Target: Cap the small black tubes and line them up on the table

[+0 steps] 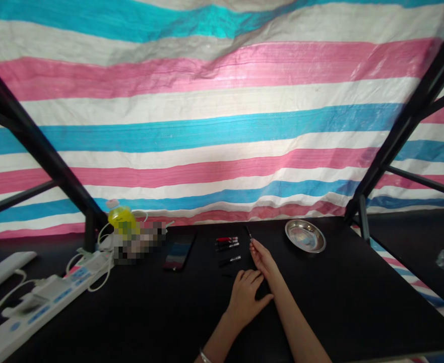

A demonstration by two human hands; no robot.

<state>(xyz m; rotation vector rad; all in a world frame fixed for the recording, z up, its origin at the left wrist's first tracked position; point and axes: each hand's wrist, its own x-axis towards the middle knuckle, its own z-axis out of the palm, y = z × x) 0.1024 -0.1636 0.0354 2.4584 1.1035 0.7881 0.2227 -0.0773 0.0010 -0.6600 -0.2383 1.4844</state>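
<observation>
My right hand (262, 258) is closed in a pinch on a slim black marker pen (248, 232), which points away from me towards the back of the table. Nearer to me, my left hand (244, 297) rests palm down with the fingers stretched and the thumb out, its fingertips close to the right wrist. It holds nothing that I can see. To the left of the hands a red marker (227, 239) lies in a row with black markers (227, 247). Another black marker (230, 261) lies closer to me. Below it is a small dark piece (227, 275), too dim to make out.
A round metal dish (305, 236) stands to the right on the black table (338, 297). A phone (178, 252) lies left of the markers. Further left are a power strip (48, 307) with cables and a yellow bottle (122, 219). A striped sheet (222, 126) hangs behind.
</observation>
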